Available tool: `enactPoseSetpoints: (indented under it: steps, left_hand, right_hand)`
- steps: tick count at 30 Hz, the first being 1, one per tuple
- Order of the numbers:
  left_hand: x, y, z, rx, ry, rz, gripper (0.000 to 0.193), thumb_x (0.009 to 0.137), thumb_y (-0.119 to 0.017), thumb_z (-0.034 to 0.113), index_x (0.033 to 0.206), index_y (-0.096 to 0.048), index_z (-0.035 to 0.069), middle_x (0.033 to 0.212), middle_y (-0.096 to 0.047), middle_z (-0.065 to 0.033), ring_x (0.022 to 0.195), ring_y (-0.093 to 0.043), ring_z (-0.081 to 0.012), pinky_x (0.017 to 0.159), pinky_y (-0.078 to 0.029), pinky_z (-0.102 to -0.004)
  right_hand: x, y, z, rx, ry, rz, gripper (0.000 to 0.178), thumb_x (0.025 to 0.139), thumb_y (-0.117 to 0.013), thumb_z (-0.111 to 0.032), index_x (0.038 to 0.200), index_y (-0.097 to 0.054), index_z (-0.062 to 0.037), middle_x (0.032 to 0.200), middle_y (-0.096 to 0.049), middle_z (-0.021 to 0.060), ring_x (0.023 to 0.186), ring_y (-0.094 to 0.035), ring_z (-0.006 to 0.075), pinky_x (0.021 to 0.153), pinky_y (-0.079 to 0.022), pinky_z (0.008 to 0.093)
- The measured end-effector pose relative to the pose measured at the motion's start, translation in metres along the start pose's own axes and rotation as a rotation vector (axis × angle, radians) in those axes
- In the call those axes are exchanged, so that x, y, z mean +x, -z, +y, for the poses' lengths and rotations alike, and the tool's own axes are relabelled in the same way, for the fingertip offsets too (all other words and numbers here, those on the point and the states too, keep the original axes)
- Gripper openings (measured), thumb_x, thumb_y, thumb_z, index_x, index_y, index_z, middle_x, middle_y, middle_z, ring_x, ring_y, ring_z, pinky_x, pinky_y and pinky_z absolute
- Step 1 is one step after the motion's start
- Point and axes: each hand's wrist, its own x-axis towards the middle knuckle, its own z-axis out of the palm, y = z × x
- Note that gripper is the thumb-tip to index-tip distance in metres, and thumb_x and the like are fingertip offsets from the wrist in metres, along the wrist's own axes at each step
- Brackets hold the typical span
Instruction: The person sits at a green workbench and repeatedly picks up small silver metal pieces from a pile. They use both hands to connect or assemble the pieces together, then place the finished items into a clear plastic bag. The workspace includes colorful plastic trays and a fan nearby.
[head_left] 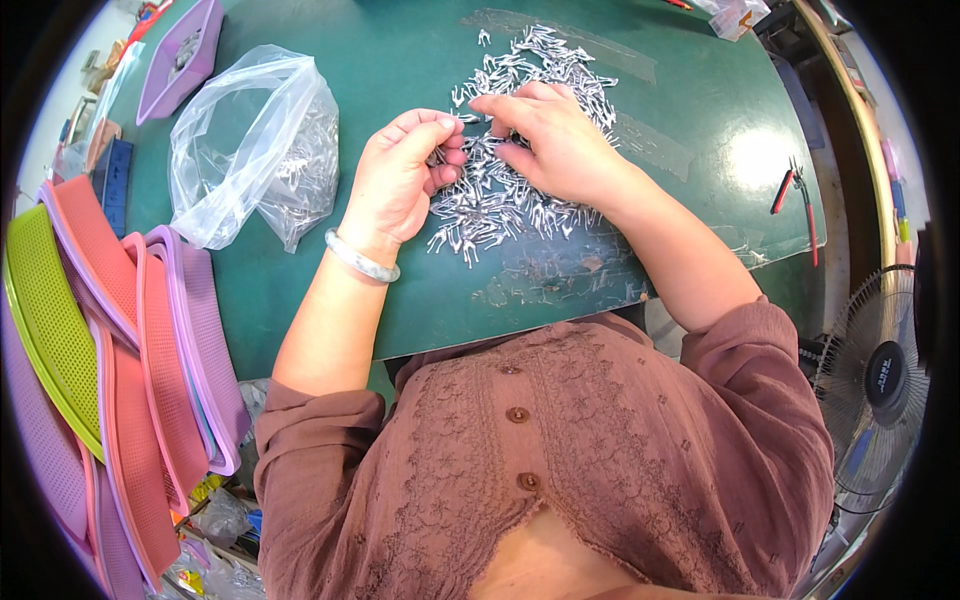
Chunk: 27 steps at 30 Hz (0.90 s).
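A pile of small silver forked metal parts (490,210) spreads over the green table (400,320). At its left edge my left hand (405,160) is closed, fingers curled round several of these parts, with one pinched between thumb and forefinger. My right hand (555,135) is over the pile, palm down. Its forefinger stretches toward the left hand and its thumb stands apart below. No part shows between its fingers, though its palm side is hidden. A clear plastic bag (285,120), open at the top and partly filled with similar parts, lies left of my left hand.
A purple tray (180,55) with some parts stands at the far left. Pink, purple and green perforated baskets (140,360) are stacked beside the table's left edge. Red-handled pliers (806,205) lie at the right edge, and a fan (875,380) stands beyond it.
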Motion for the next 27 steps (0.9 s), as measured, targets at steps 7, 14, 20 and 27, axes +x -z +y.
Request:
enactPoseSetpoints:
  steps: [7,14,20,27]
  left_hand:
    - [0.001,0.000,-0.001,0.096,-0.008,-0.012,0.010,0.084,-0.055,0.009,0.092,-0.058,0.003,0.075,-0.055,-0.0006,0.062,-0.049,-0.0077,0.053,-0.039,-0.0195]
    - [-0.003,-0.007,-0.003,0.181,-0.011,-0.040,0.009,0.085,-0.057,0.010,0.090,-0.058,0.003,0.071,-0.055,-0.0005,0.054,-0.047,-0.0060,0.047,-0.036,-0.0174]
    - [-0.002,-0.006,-0.003,0.160,-0.048,-0.015,0.007,0.084,-0.058,0.010,0.087,-0.059,0.004,0.069,-0.055,0.0001,0.054,-0.048,-0.0057,0.046,-0.037,-0.0173]
    - [-0.002,-0.005,-0.003,0.114,-0.082,-0.051,0.011,0.083,-0.059,0.008,0.091,-0.060,0.001,0.073,-0.058,-0.0017,0.058,-0.050,-0.0060,0.050,-0.040,-0.0173]
  right_hand:
    - [-0.001,-0.002,0.007,0.348,-0.104,0.104,0.035,0.075,-0.059,-0.006,0.110,-0.055,-0.0061,0.073,-0.060,0.0033,0.074,-0.057,0.0168,0.075,-0.042,0.0319]
    - [-0.001,0.004,0.001,0.743,-0.270,0.081,0.035,0.078,-0.059,-0.005,0.112,-0.053,-0.0009,0.077,-0.062,0.0011,0.073,-0.057,0.0084,0.070,-0.045,0.0232]
    - [0.000,0.007,-0.001,0.901,-0.309,0.011,0.038,0.080,-0.057,-0.001,0.116,-0.050,-0.0001,0.078,-0.060,0.0006,0.077,-0.056,0.0074,0.073,-0.044,0.0221]
    - [-0.001,0.009,-0.002,0.918,-0.282,-0.010,0.042,0.078,-0.057,0.003,0.120,-0.048,-0.0007,0.077,-0.058,-0.0004,0.077,-0.055,0.0060,0.073,-0.043,0.0209]
